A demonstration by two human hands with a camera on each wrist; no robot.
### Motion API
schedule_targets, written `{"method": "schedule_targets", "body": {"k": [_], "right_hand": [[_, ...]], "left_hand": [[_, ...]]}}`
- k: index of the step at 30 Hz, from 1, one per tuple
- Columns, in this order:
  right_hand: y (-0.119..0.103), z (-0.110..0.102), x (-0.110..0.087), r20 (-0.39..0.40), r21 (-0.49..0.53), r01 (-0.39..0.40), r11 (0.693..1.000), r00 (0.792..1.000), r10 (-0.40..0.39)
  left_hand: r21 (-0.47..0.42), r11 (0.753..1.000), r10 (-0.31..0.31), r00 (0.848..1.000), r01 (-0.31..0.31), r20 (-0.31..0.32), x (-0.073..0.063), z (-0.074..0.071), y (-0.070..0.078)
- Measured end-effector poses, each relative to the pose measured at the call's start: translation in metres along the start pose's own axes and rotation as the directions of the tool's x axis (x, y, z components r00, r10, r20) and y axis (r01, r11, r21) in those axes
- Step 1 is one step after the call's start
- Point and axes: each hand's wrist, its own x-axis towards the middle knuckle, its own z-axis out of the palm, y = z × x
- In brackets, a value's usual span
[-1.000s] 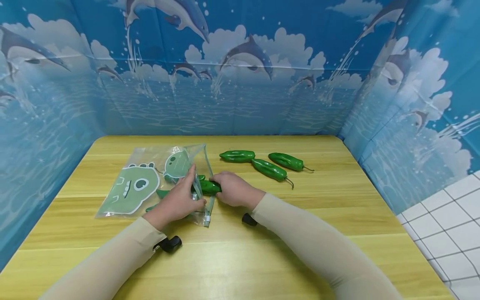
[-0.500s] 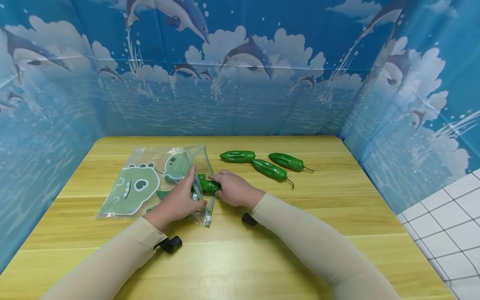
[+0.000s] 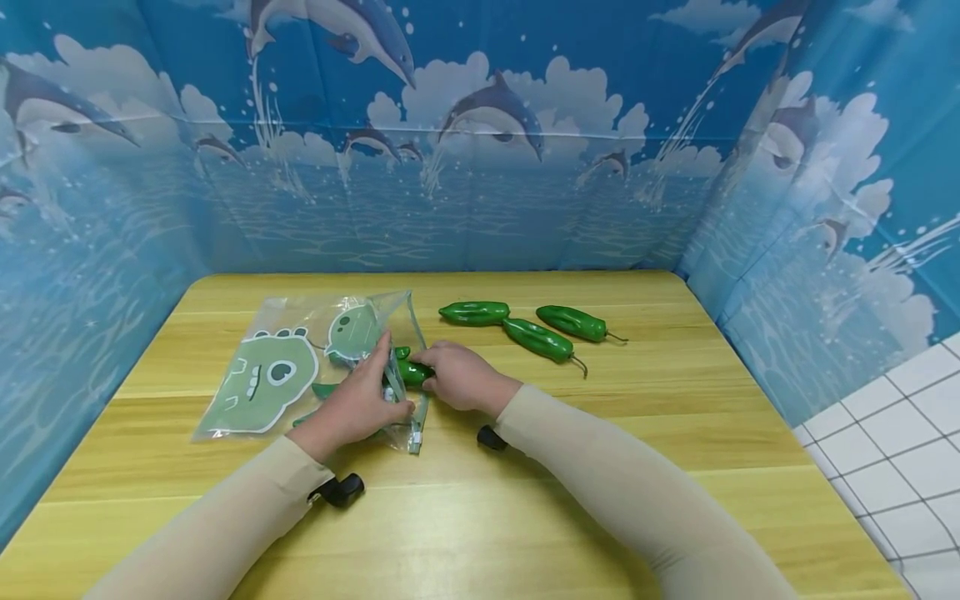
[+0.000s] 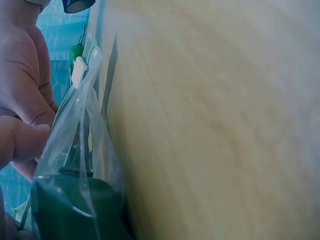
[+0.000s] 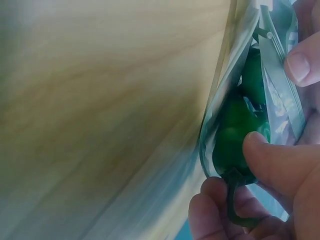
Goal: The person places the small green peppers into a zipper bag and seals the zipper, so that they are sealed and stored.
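A clear zip bag [image 3: 247, 387] printed with green cartoon dinosaurs lies on the table, its mouth facing right. My left hand [image 3: 358, 396] holds the upper layer at the mouth, fingers on one side and thumb at the zip edge. At the opening, my right hand [image 3: 467, 379] pinches a green pepper [image 3: 412, 372] near its stem end; its body is partly inside the bag. The right wrist view shows the thumb on this pepper [image 5: 231, 142] and the curved stem among the fingers. More green peppers show through the plastic, partly hidden by the left hand.
Behind and right of the bag lie three loose green peppers, the left one [image 3: 474, 312], the middle one [image 3: 538, 339] and the right one [image 3: 573, 322]. A white slider [image 4: 78, 72] sits on the zip. A dolphin-print curtain [image 3: 480, 217] borders the wooden table [image 3: 480, 525].
My right hand has shifted slightly left with the pepper, which sits a little deeper in the bag's mouth. The left hand stays in place on the bag.
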Motion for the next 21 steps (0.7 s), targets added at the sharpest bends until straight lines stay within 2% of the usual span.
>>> {"method": "schedule_targets", "body": {"k": [7,16,21], "right_hand": [[0.0018,-0.0011,0.0000,-0.001,0.044,-0.065,0.997,0.998,0.066],[-0.0016,0.0029,0.0078,-0.015,0.011,-0.017,1.000,1.000,0.017],[0.0017,0.0024,0.0068,-0.030,0.047,-0.063,0.997,0.998,0.064]], "left_hand": [[0.003,1.000,-0.004,1.000,0.004,-0.006,0.0012,0.0005,-0.0014],[-0.007,1.000,-0.004,1.000,0.004,0.003,0.0000,0.0008,-0.0021],[0.004,1.000,0.000,1.000,0.000,-0.004,0.0005,0.0014,-0.0012]]}}
